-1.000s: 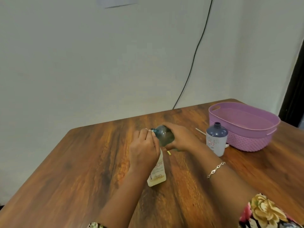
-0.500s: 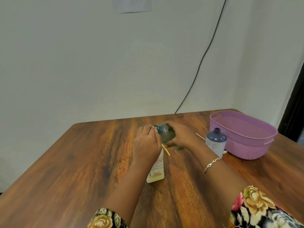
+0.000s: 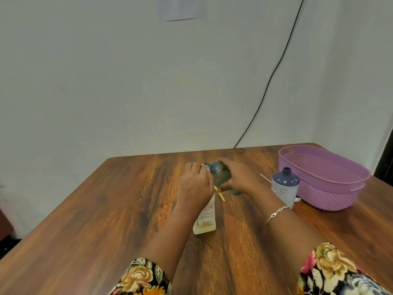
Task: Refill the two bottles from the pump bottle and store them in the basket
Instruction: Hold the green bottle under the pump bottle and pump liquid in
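Note:
My right hand [image 3: 240, 177] grips a greenish clear bottle [image 3: 221, 174], tilted so its neck points left. My left hand [image 3: 194, 185] is curled around the top of a pale yellow bottle [image 3: 205, 218] standing on the table, with its fingertips at the tilted bottle's mouth. A thin yellow tube [image 3: 220, 194] pokes out below the hands. A blue-topped white bottle [image 3: 285, 188] stands uncapped to the right. Behind it sits the purple basket [image 3: 331, 196], with nothing visible inside.
The wooden table [image 3: 106, 209] ends at a pale wall. A black cable [image 3: 274, 71] runs down the wall to the table's back edge. A thin white stick [image 3: 265, 178] lies beside the blue-topped bottle. Floral sleeves show at the bottom.
The camera has tilted up, showing more wall. Both hands keep the same hold on the two bottles; the yellow tube has come into sight below them.

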The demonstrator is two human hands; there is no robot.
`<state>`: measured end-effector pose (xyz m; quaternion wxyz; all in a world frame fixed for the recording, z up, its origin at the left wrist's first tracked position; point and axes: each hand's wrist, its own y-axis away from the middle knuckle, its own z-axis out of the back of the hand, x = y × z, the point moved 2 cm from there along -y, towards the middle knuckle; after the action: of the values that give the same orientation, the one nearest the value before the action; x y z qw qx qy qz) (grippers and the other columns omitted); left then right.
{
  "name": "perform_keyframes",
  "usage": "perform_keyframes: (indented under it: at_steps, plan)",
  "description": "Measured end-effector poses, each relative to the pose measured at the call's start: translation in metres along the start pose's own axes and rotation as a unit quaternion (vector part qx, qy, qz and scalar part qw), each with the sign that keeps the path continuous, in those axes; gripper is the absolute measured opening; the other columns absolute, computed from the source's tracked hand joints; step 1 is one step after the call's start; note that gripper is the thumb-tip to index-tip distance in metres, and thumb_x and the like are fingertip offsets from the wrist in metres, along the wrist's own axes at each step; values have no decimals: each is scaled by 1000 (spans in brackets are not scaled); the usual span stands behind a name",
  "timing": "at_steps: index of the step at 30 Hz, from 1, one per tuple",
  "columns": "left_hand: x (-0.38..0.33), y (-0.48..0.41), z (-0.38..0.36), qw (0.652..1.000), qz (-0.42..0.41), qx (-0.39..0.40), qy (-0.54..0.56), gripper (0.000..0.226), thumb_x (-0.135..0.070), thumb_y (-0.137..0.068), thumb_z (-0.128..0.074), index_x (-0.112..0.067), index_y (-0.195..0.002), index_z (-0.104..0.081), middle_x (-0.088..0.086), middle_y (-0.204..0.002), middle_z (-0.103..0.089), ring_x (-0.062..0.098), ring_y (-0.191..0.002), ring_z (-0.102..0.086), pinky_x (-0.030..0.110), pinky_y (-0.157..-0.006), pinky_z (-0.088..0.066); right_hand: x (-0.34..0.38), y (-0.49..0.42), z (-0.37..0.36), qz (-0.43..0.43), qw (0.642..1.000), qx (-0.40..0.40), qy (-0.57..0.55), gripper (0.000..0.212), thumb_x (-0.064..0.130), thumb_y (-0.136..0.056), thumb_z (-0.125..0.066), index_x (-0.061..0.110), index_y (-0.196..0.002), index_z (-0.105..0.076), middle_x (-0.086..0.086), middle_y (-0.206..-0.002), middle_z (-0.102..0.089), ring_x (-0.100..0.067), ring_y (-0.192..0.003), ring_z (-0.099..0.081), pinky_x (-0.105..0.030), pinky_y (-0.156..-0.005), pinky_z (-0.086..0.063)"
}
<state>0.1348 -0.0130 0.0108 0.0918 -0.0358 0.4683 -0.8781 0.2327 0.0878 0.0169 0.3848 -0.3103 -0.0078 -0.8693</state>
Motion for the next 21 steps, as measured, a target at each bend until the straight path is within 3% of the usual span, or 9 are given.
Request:
perform_keyframes:
  at_steps: [4, 8, 11, 17, 21]
  plan:
    - [1, 2, -1, 1000, -3, 17, -14, 40, -19, -87, -34, -2, -76, -69, 9, -73, -65, 22, -66, -58, 25, -46, -47, -2, 0, -5, -4, 1000, 2, -13, 81, 19, -66, -81, 24, -135, -38, -2, -131, -49, -22, -117, -46, -30, -89, -41]
    - [0, 0, 6, 1000, 6, 12, 10, 40, -19, -88, -35, -2, -82, -70, 8, -79, -66, 21, -72, -60, 24, -55, -49, 2, -1, 1, 9, 1000, -5, -15, 80, 22, -65, -82, 24, -133, -40, 0, -129, -51, -19, -114, -48, -27, -86, -42]
    - [-1, -6, 7, 1000, 20, 7, 16, 41, -19, -88, -34, -2, -80, -71, 9, -78, -67, 22, -72, -60, 25, -57, -51, 3, -4, 5, 15, 1000, -13, -17, 83, 21, -63, -83, 24, -134, -40, -1, -130, -51, -21, -114, -49, -30, -88, -44]
    - [-6, -5, 5, 999, 11, 13, -30, 43, -19, -85, -32, -4, -65, -68, 7, -63, -63, 22, -59, -56, 24, -50, -47, -7, -3, -7, 8, 999, 0, -33, 83, 19, -64, -82, 23, -135, -39, 0, -130, -51, -18, -114, -49, -25, -83, -40]
    - [-1, -2, 5, 1000, 24, 4, 4, 41, -18, -87, -34, -4, -70, -69, 6, -70, -66, 20, -64, -57, 23, -52, -45, -7, -3, -4, 16, 999, 5, -28, 82, 19, -64, -83, 23, -133, -41, 0, -128, -51, -17, -112, -49, -24, -83, -39]
